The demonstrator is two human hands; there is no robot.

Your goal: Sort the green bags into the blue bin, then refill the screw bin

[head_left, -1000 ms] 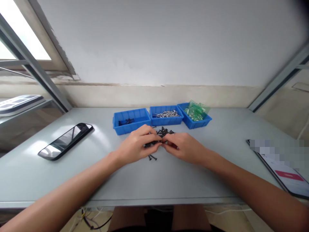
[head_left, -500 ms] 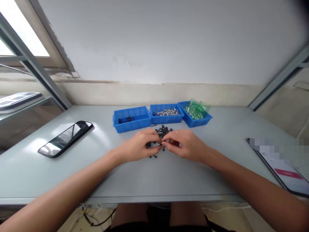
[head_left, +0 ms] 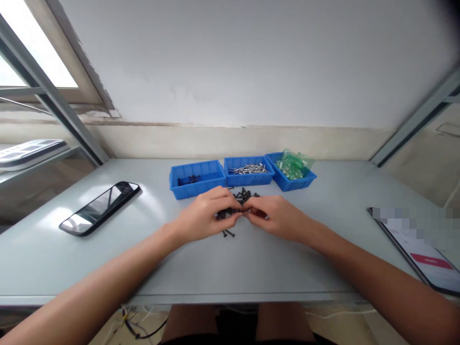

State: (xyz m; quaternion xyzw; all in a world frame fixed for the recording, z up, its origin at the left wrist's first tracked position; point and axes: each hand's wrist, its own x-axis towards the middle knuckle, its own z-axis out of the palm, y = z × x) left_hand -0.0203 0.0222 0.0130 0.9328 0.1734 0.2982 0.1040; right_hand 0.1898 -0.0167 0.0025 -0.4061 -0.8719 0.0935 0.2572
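Note:
A pile of small black screws (head_left: 243,195) lies on the grey table, partly hidden by both hands. My left hand (head_left: 206,213) bends over the pile's left side, its thumb and fingers closed in toward the right. My right hand (head_left: 282,216) comes from the other side in a pinch, with its fingertips meeting those of the left. Whatever sits between the fingertips is too small and covered to make out. Two loose black screws (head_left: 229,234) rest just below the left thumb. Behind the pile, a blue bin (head_left: 197,187) holds a few black screws.
A middle blue bin (head_left: 249,179) contains silver screws or nails. The right blue bin (head_left: 296,184) has green plastic bags in it. A black phone-like device (head_left: 100,208) lies at left, and a tablet or phone with a lit screen (head_left: 424,254) at right. Metal posts flank the table.
Both hands stay over the pile, fingertips together. A black screw seen below the right fingertips before is no longer visible there. The view has shifted slightly.

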